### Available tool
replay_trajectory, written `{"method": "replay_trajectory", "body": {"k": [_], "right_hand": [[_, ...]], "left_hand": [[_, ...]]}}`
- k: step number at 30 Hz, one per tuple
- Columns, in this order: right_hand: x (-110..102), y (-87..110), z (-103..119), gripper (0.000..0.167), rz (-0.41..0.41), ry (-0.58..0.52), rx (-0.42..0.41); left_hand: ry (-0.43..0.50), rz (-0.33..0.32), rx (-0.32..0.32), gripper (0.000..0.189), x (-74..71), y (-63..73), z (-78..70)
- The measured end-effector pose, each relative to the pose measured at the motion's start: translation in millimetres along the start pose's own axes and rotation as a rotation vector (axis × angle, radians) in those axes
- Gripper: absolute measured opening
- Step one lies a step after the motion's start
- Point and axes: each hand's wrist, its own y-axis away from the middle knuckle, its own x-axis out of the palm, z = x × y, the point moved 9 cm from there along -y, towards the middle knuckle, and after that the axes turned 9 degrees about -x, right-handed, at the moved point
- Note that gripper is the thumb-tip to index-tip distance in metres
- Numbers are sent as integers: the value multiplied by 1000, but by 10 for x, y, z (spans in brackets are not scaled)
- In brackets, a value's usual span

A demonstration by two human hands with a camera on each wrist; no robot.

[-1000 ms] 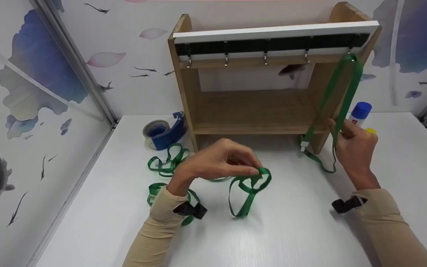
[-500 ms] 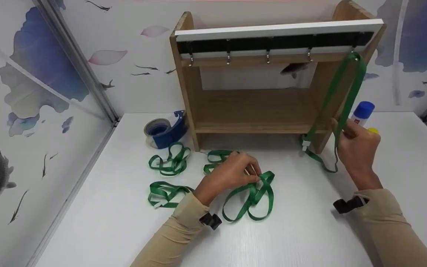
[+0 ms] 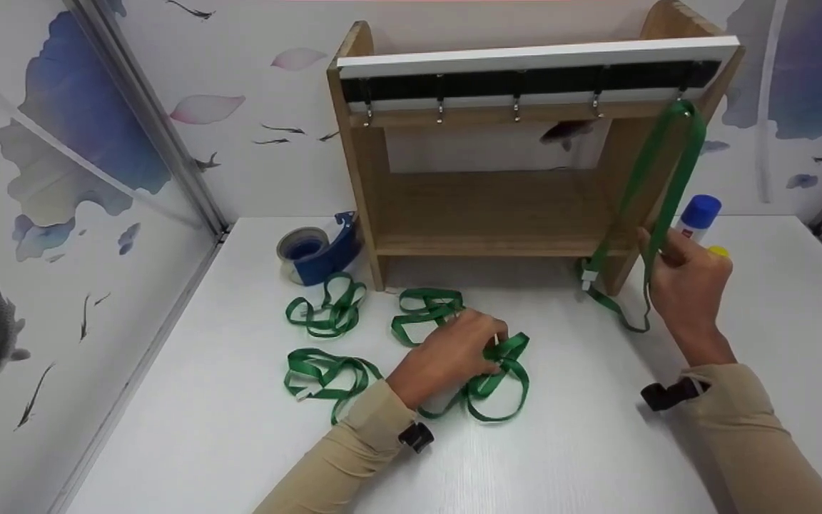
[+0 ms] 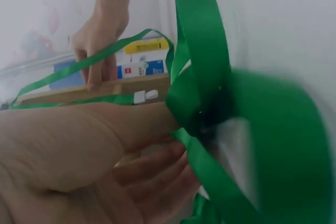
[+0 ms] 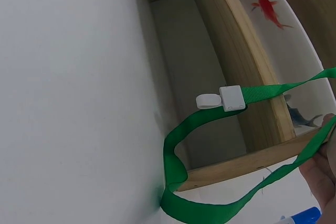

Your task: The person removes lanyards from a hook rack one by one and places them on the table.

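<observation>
My left hand (image 3: 452, 355) is low over the table, thumb and fingertips pinching a loosely looped green lanyard (image 3: 515, 377). Close up in the left wrist view, the green ribbon (image 4: 202, 35) folds over beside the thumb, partly blurred. My right hand (image 3: 692, 284) is by the rack's right side, its fingers on one strand of another green lanyard (image 3: 683, 160). That lanyard hangs from the rightmost hook, and its lower loop carries a white plastic clip (image 5: 232, 98).
A wooden rack (image 3: 493, 214) with a row of metal hooks stands at the back. Several coiled lanyards (image 3: 325, 375) lie left of my left hand. A blue tape dispenser (image 3: 325, 257) sits at the rack's left; a blue-capped glue stick (image 3: 698, 214) stands at its right.
My left hand has come down and rightward, bringing the raised lanyard onto the table, where its loops now spread. The right hand stays at the hanging lanyard, nearly still.
</observation>
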Motion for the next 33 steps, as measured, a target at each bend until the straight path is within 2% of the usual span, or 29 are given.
{"method": "replay_trajectory", "body": {"k": [4, 7, 12, 20, 22, 24, 28, 33], "right_hand": [[-3, 0, -16, 29, -17, -9, -6], [-3, 0, -18, 28, -30, -23, -17], [-2, 7, -46, 26, -37, -19, -12], [20, -3, -48, 26, -20, -2, 6], [34, -9, -44, 26, -13, 3, 7], [44, -13, -39, 26, -11, 3, 5], [50, -10, -30, 26, -9, -2, 2], [20, -2, -16, 28, -12, -1, -7]], "left_hand": [[-13, 122, 51, 31, 1, 16, 26], [-15, 178, 88, 31, -4, 33, 37], [30, 201, 102, 29, 11, 76, 21], [23, 234, 134, 33, 10, 82, -35], [27, 213, 144, 37, -49, 73, -36], [37, 163, 163, 42, -142, 67, -47], [80, 21, 185, 44, -376, 69, -109], [195, -144, 231, 43, -602, 26, -309]]}}
